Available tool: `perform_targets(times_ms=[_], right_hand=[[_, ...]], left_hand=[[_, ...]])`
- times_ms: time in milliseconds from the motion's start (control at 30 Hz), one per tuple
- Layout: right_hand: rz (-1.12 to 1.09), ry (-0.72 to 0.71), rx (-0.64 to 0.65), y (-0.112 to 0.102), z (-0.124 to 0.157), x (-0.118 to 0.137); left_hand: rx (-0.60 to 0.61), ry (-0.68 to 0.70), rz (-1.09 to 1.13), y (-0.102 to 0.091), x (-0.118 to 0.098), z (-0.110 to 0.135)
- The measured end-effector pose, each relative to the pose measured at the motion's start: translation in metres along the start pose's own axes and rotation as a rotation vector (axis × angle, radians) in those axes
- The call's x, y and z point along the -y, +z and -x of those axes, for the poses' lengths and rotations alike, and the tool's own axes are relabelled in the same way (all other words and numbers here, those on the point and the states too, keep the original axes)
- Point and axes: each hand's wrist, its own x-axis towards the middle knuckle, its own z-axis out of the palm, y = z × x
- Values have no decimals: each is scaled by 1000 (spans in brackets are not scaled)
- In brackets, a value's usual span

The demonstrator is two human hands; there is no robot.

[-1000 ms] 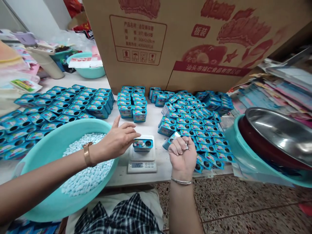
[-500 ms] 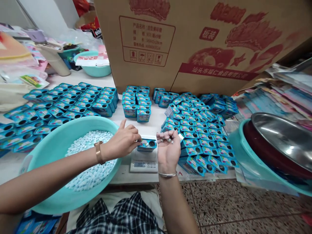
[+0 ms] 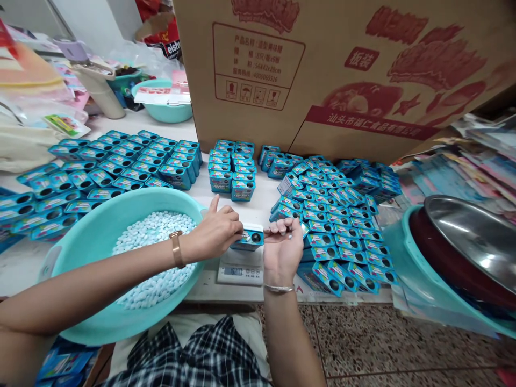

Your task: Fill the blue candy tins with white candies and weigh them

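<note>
A small blue tin [image 3: 247, 237] with a dark round hole in its top stands on a white digital scale [image 3: 241, 273], whose display is lit. At the tin's left end, my left hand [image 3: 220, 231] has its fingers closed on the tin's edge. Beside the tin's right end is my right hand [image 3: 284, 250], palm up with the fingers curled in. A small white candy [image 3: 289, 236] shows in it; whether more lie under the fingers is hidden. Below my left forearm, a turquoise basin [image 3: 84, 258] holds a heap of pale candies [image 3: 155, 228].
Rows of similar blue tins [image 3: 133, 153] stand at the left, with more blue tins [image 3: 334, 215] packed at the right and a small block of tins [image 3: 231, 169] behind the scale. A large cardboard box [image 3: 306, 70] closes off the back. Stacked bowls [image 3: 475, 231] sit far right.
The scale's reading has risen. Fewer candies show in my right hand, which stays beside the tin. My left hand keeps its place at the tin, and the view has shifted slightly.
</note>
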Motion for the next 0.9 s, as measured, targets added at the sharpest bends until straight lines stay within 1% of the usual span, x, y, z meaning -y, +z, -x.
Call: perform_targets(times_ms=[133,233,333,500,600,667,733,800,900], right_hand=[[-81,51,19,-5,-4,16],[-145,38,28,-11,-7,31],[-152,21,45,-17,-8,41],[-164,49,68,-17,-6,40],[-180,71,73,-17,-5,40],[-199,79,70,-21,-4,44],[-216,78,66,-27,-5,51],[-223,55,46,-34,-6,59],[-216,-5,-31,-42,-8,65]], left_hand=[[5,-10,-2,0,0,-1],[11,-19,2,-1,-1,-2],[3,-9,21,0,-5,-6],[-29,32,-9,10,-21,-21],[-50,32,-26,14,-25,-32],[-79,9,-13,9,-22,-34],[-129,-25,21,-1,-16,-31],[-186,-63,65,-15,-8,-23],[-240,-125,108,-34,6,-3]])
